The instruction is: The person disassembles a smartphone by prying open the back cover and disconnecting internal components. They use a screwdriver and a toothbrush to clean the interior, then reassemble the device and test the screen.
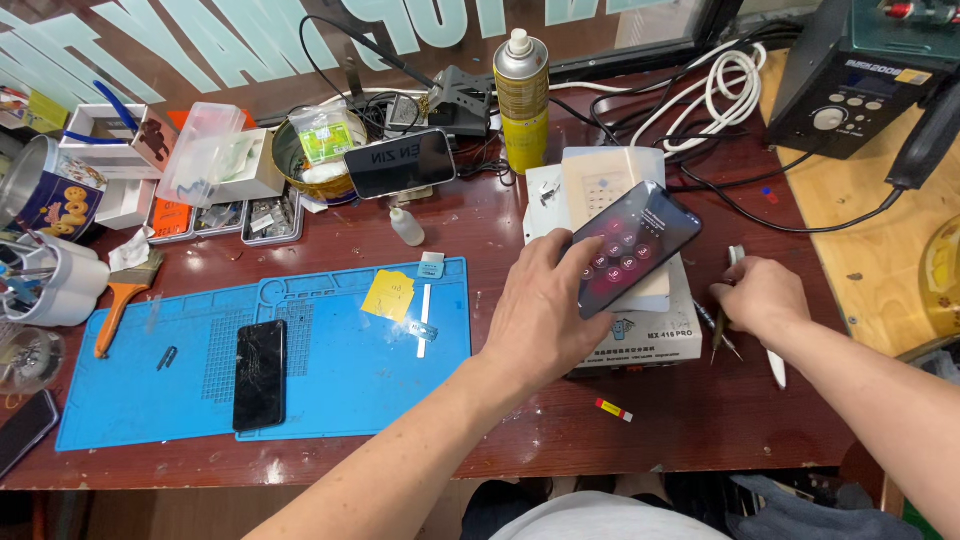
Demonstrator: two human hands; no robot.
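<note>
Left hand [545, 310] nearest, grip closed on lit phone [632, 247] above white machine [640, 335]. Right hand [762, 297] pinches tweezers [722, 338] on surface. Cracked phone [260, 374] waits untouched on blue mat [340, 370].

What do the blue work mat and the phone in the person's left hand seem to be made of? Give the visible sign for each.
Blue work mat: probably silicone or rubber, matte, with moulded grid and compartments. Phone in the left hand: glossy glass front, judging by its lit screen and smooth sheen; frame material unclear.
</note>
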